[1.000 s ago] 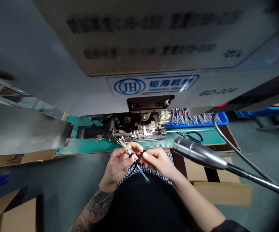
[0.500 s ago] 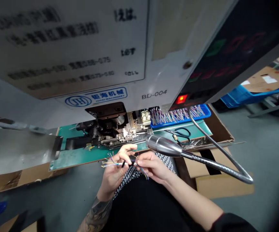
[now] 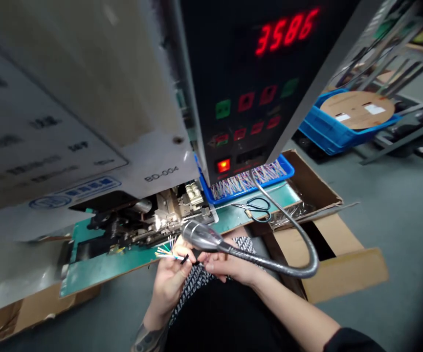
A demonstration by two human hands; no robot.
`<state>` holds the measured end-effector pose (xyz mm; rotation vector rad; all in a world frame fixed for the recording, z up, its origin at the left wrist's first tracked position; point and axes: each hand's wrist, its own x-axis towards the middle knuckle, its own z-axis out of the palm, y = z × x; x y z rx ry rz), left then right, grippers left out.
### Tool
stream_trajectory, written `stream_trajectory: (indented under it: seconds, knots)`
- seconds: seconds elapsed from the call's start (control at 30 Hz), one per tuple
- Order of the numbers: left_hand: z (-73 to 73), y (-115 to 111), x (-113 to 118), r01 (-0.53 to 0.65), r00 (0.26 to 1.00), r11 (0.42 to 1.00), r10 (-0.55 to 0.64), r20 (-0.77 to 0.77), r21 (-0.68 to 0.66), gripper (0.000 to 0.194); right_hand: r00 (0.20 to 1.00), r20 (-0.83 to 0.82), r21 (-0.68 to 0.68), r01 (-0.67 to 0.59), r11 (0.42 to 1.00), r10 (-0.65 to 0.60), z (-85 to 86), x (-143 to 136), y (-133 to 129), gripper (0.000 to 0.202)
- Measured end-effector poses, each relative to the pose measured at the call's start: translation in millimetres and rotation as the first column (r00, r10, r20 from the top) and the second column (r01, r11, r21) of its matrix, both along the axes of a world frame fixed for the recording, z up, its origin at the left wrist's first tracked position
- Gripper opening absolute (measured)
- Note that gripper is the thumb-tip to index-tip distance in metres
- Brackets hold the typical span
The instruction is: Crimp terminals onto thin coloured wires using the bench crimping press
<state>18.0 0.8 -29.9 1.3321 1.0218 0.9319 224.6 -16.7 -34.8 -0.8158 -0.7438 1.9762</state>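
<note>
My left hand (image 3: 172, 276) pinches a short multi-coloured wire bundle (image 3: 165, 253) between thumb and fingers. Its loose ends fan out to the left, orange, white, green and blue. A dark band shows on the bundle by my left thumb. Closed around the other end of the bundle is my right hand (image 3: 229, 266); the wires there are mostly hidden by its fingers. Both hands are held over my lap, just in front of the green work board (image 3: 97, 276). The metal head of a gooseneck lamp (image 3: 202, 235) covers part of the view above my right hand.
Beyond the hands stands a crimping-type machine (image 3: 167, 210) with a lit control panel (image 3: 248, 112). A blue tray (image 3: 289, 172) of cut wires and black-handled scissors (image 3: 258, 210) lie right of it. Open cardboard boxes (image 3: 358, 274) and a blue crate (image 3: 324, 132) are farther right.
My view has turned right, bringing the panel's red digits into sight. My right fingers have closed in more, and the coloured ends hanging below them no longer show.
</note>
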Motion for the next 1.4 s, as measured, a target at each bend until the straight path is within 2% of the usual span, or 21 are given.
stream_trajectory:
  seconds: [0.17, 0.33, 0.5, 0.57, 0.63, 0.7, 0.77, 0.83, 1.0, 1.1, 1.13, 1.2, 1.23, 1.3, 1.37, 1.4]
  knots:
    - [-3.0, 3, -1, -0.04, 0.997, 0.995, 0.034, -0.069, -0.088, 0.049, 0.997, 0.01, -0.053, 0.07, 0.996, -0.07, 5.5, -1, 2, 0.053]
    - [-3.9, 5, -2, -0.032, 0.993, 0.997, 0.024, -0.112, -0.069, 0.046, 0.968, 0.014, -0.124, 0.252, 0.96, -0.252, -13.4, -6, 0, 0.054]
    - [-13.6, 3, 5, -0.115, 0.991, 0.989, 0.109, -0.073, -0.096, 0.051, 0.895, -0.05, -0.12, 0.436, 0.892, -0.444, -25.7, -6, -5, 0.051]
    - [-19.7, 4, 6, -0.127, 0.992, 0.985, 0.123, -0.037, -0.113, 0.05, 0.902, -0.101, -0.111, 0.409, 0.906, -0.42, -28.1, -4, -7, 0.059]
    - [-25.1, 5, 9, -0.127, 0.992, 0.981, 0.126, -0.016, -0.147, 0.05, 0.933, -0.144, -0.102, 0.317, 0.943, -0.329, -31.3, 0, -9, 0.076]
    - [-28.7, 6, 13, -0.126, 0.992, 0.973, 0.124, -0.02, -0.193, 0.052, 0.963, -0.147, -0.099, 0.212, 0.972, -0.225, -35.4, 5, -10, 0.094]
    - [-30.3, 4, 21, -0.125, 0.992, 0.967, 0.12, -0.038, -0.224, 0.055, 0.98, -0.115, -0.099, 0.152, 0.983, -0.163, -39.7, 9, -12, 0.1]
    - [-30.8, 0, 30, -0.144, 0.989, 0.967, 0.135, -0.058, -0.212, 0.056, 0.983, -0.077, -0.095, 0.158, 0.983, -0.165, -43.9, 14, -14, 0.096]
    - [-34.6, -9, 51, -0.161, 0.981, 0.98, 0.146, -0.124, -0.119, 0.056, 0.957, -0.001, -0.015, 0.29, 0.957, -0.29, -51.1, 26, -21, 0.088]
    - [-37.0, -7, 58, -0.102, 0.987, 0.989, 0.087, -0.133, -0.107, 0.055, 0.935, 0.095, 0.054, 0.338, 0.94, -0.342, -50.0, 49, -24, 0.081]
    - [-36.9, -5, 59, -0.055, 0.99, 0.992, 0.039, -0.137, -0.111, 0.055, 0.934, 0.133, 0.077, 0.323, 0.943, -0.33, -48.6, 62, -26, 0.079]
    - [-36.2, -1, 58, 0.12, 0.972, 0.985, -0.141, -0.186, -0.121, 0.054, 0.933, 0.216, 0.133, 0.264, 0.955, -0.288, -44.6, 95, -28, 0.075]
    - [-36.6, 2, 56, 0.228, 0.939, 0.966, -0.252, -0.235, -0.121, 0.052, 0.928, 0.26, 0.162, 0.231, 0.959, -0.268, -42.0, 115, -30, 0.073]
    - [-42.3, 6, 47, 0.432, 0.815, 0.892, -0.449, -0.366, -0.133, 0.043, 0.892, 0.338, 0.215, 0.237, 0.947, -0.3, -35.8, 157, -33, 0.069]
    - [-58.0, 11, 30, 0.521, 0.679, 0.836, -0.53, -0.508, -0.175, 0.037, 0.843, 0.402, 0.258, 0.27, 0.928, -0.357, -28.5, 198, -33, 0.057]
    - [-69.6, 14, 19, 0.517, 0.621, 0.83, -0.532, -0.576, -0.208, 0.036, 0.809, 0.421, 0.291, 0.307, 0.906, -0.41, -24.7, 216, -30, 0.056]
